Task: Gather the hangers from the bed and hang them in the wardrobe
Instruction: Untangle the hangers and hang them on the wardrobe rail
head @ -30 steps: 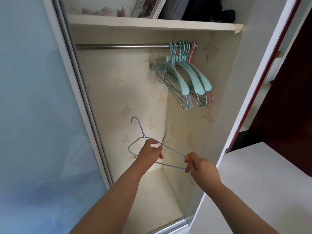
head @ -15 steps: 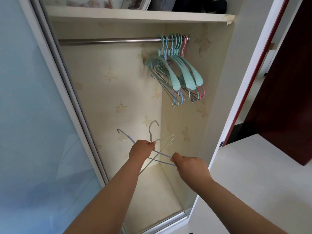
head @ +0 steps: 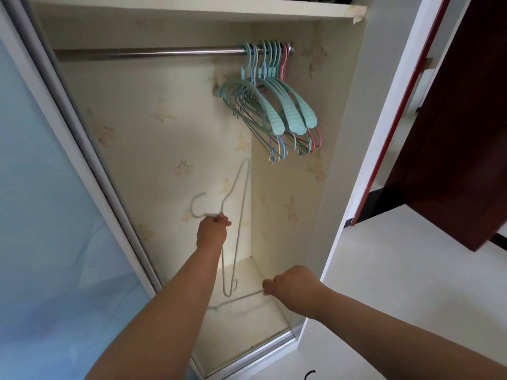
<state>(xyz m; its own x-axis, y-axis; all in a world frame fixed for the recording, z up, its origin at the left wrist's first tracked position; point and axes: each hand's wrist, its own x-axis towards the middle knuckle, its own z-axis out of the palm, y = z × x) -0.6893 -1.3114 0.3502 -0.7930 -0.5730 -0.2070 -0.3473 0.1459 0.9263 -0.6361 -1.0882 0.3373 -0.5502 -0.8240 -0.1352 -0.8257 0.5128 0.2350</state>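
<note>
The left hand (head: 212, 231) is closed around the neck of a pale wire hanger (head: 241, 215), which stands almost on end: its hook curls out toward 9 o'clock from the fist, one shoulder tip points up toward 12, the other hangs down toward 6. The wire is thin, whitish-grey, slightly blurred. The right hand (head: 295, 287), at about 4 o'clock from the left and well apart from it, is pinched shut on one end of a second wire hanger (head: 238, 298), greyish-blue, lying nearly flat and running toward 9 o'clock, low over the wardrobe floor (head: 247, 333). The lower tip of the upright hanger hangs just above it; whether the two touch cannot be told.

Both are inside the open wardrobe, below the metal rail (head: 151, 54). At the rail's right end, toward 1 o'clock, hangs a tight bunch of hung hangers (head: 274, 105): broad teal plastic ones in front, thin blue, yellow, purple, green and pink wire ones behind. The lining is cream paper with faint flowers. No writing or label is readable anywhere.
</note>
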